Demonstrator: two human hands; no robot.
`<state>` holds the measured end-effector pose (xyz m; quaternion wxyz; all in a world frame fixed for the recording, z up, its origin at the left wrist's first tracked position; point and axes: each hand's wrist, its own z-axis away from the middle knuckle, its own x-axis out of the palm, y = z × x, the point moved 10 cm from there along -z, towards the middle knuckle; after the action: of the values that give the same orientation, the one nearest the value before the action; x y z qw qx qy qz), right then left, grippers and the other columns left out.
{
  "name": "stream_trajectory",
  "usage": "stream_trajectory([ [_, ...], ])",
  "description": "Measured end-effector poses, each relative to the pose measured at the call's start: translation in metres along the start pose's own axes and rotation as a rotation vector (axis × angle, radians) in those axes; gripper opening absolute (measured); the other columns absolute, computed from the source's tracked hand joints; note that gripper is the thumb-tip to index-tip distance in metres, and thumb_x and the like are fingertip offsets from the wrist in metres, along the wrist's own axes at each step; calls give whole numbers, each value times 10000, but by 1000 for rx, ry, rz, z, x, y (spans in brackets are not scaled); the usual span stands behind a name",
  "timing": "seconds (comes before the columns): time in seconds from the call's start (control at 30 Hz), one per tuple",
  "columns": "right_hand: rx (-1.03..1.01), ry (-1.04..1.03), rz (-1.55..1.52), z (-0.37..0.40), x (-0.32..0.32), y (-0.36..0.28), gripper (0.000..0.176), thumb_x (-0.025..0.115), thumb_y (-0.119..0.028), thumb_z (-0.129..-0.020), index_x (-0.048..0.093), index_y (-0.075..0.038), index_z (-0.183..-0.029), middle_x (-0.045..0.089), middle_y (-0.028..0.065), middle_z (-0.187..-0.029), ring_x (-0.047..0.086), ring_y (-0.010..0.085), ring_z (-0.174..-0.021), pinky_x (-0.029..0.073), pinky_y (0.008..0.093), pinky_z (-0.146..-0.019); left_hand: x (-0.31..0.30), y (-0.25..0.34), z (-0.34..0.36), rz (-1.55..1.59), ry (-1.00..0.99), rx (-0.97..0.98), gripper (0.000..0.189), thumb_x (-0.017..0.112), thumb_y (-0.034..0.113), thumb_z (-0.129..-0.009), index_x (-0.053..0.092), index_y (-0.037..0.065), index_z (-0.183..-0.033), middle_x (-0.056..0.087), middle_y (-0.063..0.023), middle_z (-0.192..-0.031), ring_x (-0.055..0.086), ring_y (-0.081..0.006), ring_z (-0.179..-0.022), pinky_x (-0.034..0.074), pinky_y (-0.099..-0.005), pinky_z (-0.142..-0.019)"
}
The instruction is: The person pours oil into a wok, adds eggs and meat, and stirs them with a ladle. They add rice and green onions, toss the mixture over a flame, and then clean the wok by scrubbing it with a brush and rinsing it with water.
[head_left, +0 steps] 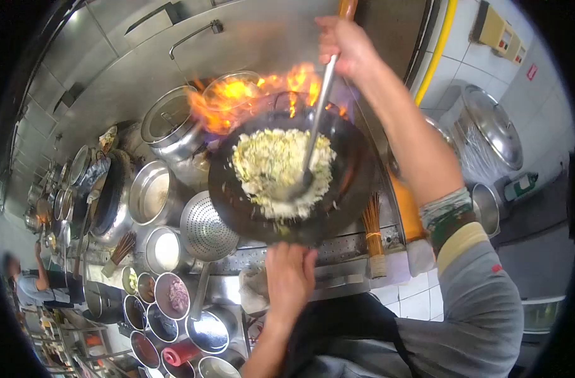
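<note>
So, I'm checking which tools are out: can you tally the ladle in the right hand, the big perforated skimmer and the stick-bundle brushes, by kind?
Ladle in the right hand: 1
Big perforated skimmer: 1
Stick-bundle brushes, one right of the wok, one further left: 2
Total: 4

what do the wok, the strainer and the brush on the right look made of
Wok: probably iron or carbon steel, dark and blackened.
Strainer: likely stainless steel, silvery-grey with a dull sheen.
Brush: seemingly split bamboo, unvarnished, going by its thin brown strips tied together.
</note>
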<state>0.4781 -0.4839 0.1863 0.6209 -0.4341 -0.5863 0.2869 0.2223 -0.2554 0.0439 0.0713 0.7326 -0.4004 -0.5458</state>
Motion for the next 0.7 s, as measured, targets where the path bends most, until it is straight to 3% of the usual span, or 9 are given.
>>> stream_trajectory([
  [0.1, 128, -82, 91, 11, 5, 13, 325, 539, -159, -883, 339, -156, -627, 240, -75, -476, 247, 80, -368, 256, 271, -376, -8, 24, -2, 74, 68, 25, 112, 653, 106, -795, 582, 28, -834, 537, -132, -822, 483, -334, -797, 378, -407, -696],
  [0.17, -121, 46, 225, 32, 17, 2, 324, 548, -166, -880, 355, -153, -620, 252, -74, -479, 262, 85, -375, 275, 276, -384, 20, -2, -6, 17, 94, -15, 110, 661, 104, -782, 590, 31, -824, 535, -140, -808, 484, -342, -792, 384, -417, -708],
  [0.2, -242, 55, 286, 51, 27, -3, 319, 560, -172, -876, 376, -147, -617, 259, -67, -480, 273, 86, -383, 290, 283, -392, 38, -21, 3, -43, 100, -13, 161, 649, 190, -806, 566, 52, -795, 507, -137, -789, 485, -343, -782, 374, -433, -685],
  [0.3, -315, 24, 199, 75, 25, -25, 308, 585, -189, -866, 409, -134, -619, 288, -58, -474, 299, 90, -393, 307, 290, -401, 45, -24, 63, -5, 13, 32, 122, 670, 90, -761, 583, 41, -829, 546, -142, -812, 497, -348, -813, 378, -439, -720],
  [0.37, -324, 42, 186, 79, 13, -41, 313, 587, -191, -865, 413, -134, -611, 297, -55, -470, 305, 95, -386, 306, 292, -395, -4, 14, 78, 169, 91, 113, 139, 679, 79, -749, 582, 40, -840, 548, -141, -810, 504, -342, -821, 377, -440, -729],
  [0.5, -340, 110, 356, 87, 39, -30, 339, 583, -195, -870, 415, -122, -585, 320, -40, -460, 325, 107, -358, 298, 297, -369, -37, 24, 1, 133, 170, 144, 110, 657, 59, -767, 563, 33, -817, 532, -137, -823, 487, -337, -811, 367, -433, -715],
  [0.57, -389, 203, 560, 90, 46, -2, 337, 581, -193, -874, 421, -109, -589, 339, -27, -457, 341, 109, -344, 294, 299, -354, 3, -5, -9, 137, 195, 133, 76, 636, 73, -786, 575, 41, -820, 528, -139, -824, 479, -341, -810, 373, -438, -713],
  [0.67, -564, 109, 578, 102, 60, 0, 311, 589, -186, -873, 444, -96, -612, 356, -28, -458, 345, 101, -342, 295, 291, -351, 47, -38, 43, -17, 101, 113, 125, 644, 129, -788, 552, 49, -815, 503, -154, -818, 484, -351, -809, 389, -443, -687],
  [0.7, -485, 29, 464, 109, 63, -9, 314, 595, -185, -872, 439, -102, -613, 352, -32, -457, 336, 96, -344, 292, 285, -350, 44, -34, 52, 1, 90, 143, 133, 650, 128, -782, 547, 48, -811, 503, -158, -818, 485, -357, -809, 393, -449, -686],
])
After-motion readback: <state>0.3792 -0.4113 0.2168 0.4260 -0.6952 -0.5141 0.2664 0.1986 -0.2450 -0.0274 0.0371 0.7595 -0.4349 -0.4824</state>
